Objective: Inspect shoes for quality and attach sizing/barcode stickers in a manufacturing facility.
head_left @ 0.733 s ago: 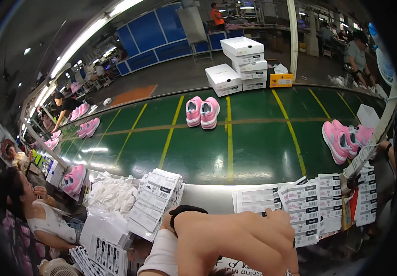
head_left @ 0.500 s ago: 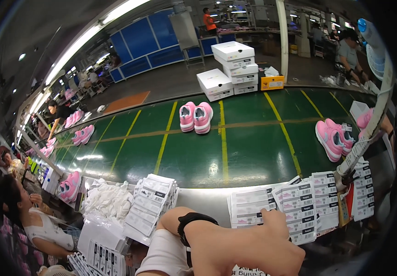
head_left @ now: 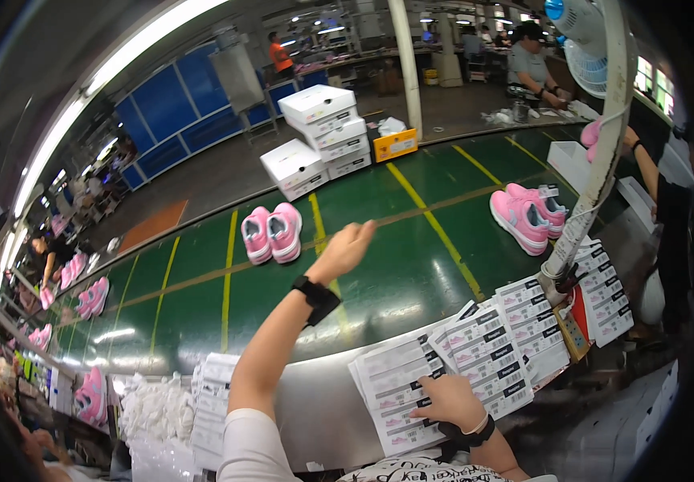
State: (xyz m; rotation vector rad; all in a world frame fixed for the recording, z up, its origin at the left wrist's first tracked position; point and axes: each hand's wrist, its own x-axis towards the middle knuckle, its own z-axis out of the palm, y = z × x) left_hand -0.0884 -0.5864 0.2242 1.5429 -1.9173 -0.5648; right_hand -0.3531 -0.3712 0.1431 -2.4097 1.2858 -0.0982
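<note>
My left hand (head_left: 348, 251) reaches out over the green conveyor belt (head_left: 371, 297), its fingers curled together. Whatever is in them, if anything, is too small to make out. Just left of it stands a pair of pink sneakers (head_left: 273, 234) on the belt. Down at the near edge, my right hand (head_left: 453, 402) rests on a sheet of printed shoe labels (head_left: 395, 386), thumb and forefinger apart on the paper. More label sheets (head_left: 483, 353) lie in overlapping stacks to its right.
White shoe boxes (head_left: 323, 132) stand stacked across the belt, beside a yellow-orange box (head_left: 395, 146). Another pink pair (head_left: 528, 217) sits near a white post (head_left: 596, 177). Crumpled white paper (head_left: 154, 418) lies at near left. A co-worker's arm (head_left: 644, 169) handles a pink shoe at right.
My left arm, earlier crossed over the near label sheets, has swung up and out over the belt. My right hand now shows plainly on the sheets. The view has turned rightward.
</note>
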